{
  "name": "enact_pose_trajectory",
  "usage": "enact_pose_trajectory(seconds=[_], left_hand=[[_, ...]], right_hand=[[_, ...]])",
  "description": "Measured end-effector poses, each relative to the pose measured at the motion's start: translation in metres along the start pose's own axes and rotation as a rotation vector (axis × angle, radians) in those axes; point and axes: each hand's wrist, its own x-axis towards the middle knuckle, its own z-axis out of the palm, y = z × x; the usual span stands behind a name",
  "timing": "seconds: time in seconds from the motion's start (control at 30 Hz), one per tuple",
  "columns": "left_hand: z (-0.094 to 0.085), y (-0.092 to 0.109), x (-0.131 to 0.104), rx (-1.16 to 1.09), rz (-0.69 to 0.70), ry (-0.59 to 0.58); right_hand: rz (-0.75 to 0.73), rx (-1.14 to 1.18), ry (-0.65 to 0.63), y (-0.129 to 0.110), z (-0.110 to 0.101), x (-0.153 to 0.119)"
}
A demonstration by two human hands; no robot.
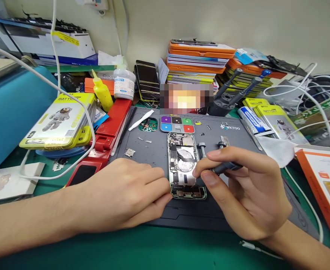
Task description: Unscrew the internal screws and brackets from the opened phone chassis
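Observation:
An opened phone point(185, 161) with its inner parts showing lies upright in the picture on a dark grey work mat point(153, 213). My left hand point(139, 191) rests at the phone's lower left edge, fingers curled and closed; what they grip, if anything, is hidden. Above the phone's lower right side, my right hand point(246, 187) holds a dark tool point(228, 167) between thumb and fingers. The tool's working end is hard to make out. Another dark, round-headed tool point(201, 149) stands just right of the phone.
Beyond the phone sits a colored screw tray point(177, 123). A white pry stick point(141, 120) and a small metal piece point(130, 152) lie left. Battery boxes point(59, 120), a red tool point(112, 123), a paste jar point(124, 83) and a tool holder point(221, 105) surround the mat.

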Motion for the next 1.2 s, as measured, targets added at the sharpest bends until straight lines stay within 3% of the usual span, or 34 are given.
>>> enact_pose_trajectory(seconds=[0.33, 0.67, 0.97, 1.1, 1.2], left_hand=[[-0.002, 0.000, 0.002, -0.003, -0.002, -0.023], [-0.001, 0.000, 0.002, 0.005, 0.000, -0.016], [0.000, -0.001, -0.001, 0.005, -0.009, -0.036], [0.001, -0.001, 0.001, 0.006, -0.003, -0.029], [0.001, -0.001, 0.001, 0.001, 0.003, -0.034]], right_hand=[[-0.001, 0.020, -0.141, -0.008, -0.006, 0.005], [0.001, 0.041, -0.156, -0.008, -0.004, 0.006], [-0.127, -0.003, -0.177, -0.005, -0.005, 0.003], [-0.282, -0.053, -0.266, -0.002, -0.006, 0.015], [-0.296, -0.154, -0.333, -0.003, -0.008, 0.018]])
